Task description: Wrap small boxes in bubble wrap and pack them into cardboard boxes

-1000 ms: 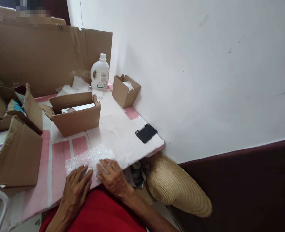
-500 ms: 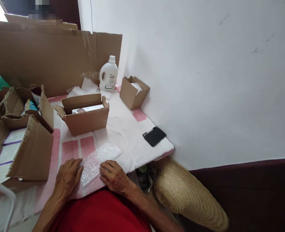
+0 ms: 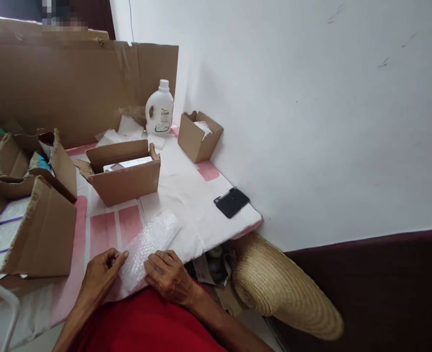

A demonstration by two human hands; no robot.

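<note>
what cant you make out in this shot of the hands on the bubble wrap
- Head view: whatever the clear bubble wrap sheet encloses, if anything; the wrap, the left hand and the right hand cover it.
- The white plastic bottle: label print too small.
- The torn brown cardboard boxes at left: cut off by the frame edge.
- The open brown cardboard box: its front wall hides most of the contents.

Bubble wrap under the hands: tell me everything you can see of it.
The bubble wrap is a clear, whitish sheet of small air cells, lying slantwise on the pink-and-white cloth at the table's near edge. It looks bunched or partly folded lengthwise rather than flat. The left hand pinches its near left edge with curled fingers; the right hand rests palm-down on its near right end. Nothing else touches it.
</note>
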